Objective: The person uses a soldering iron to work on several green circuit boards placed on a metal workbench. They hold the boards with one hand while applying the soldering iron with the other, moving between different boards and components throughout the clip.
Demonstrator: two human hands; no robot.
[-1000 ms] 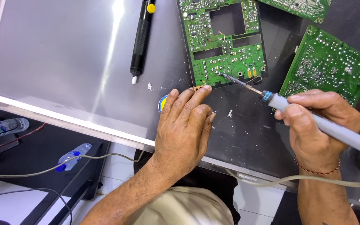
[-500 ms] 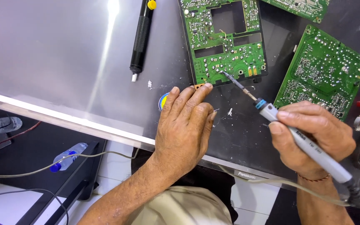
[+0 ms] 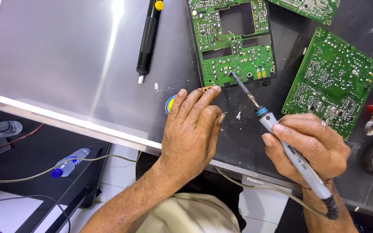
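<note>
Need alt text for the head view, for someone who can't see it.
Right hand holds a grey soldering iron, its tip on the lower edge of a green circuit board. Left hand rests flat on the dark worktop beside it.

A large flat dark grey panel with a thin silvery metal edge [image 3: 65, 123] serves as the work surface and fills most of the view. A bright streak of overhead light [image 3: 115, 17] glares across its upper left part. Below the panel's near edge lies a white tiled floor [image 3: 117, 170]. To the lower left of the panel stands a low black shelf unit [image 3: 35, 159], with thin grey cables [image 3: 26, 177] trailing across it toward the panel's edge.
</note>
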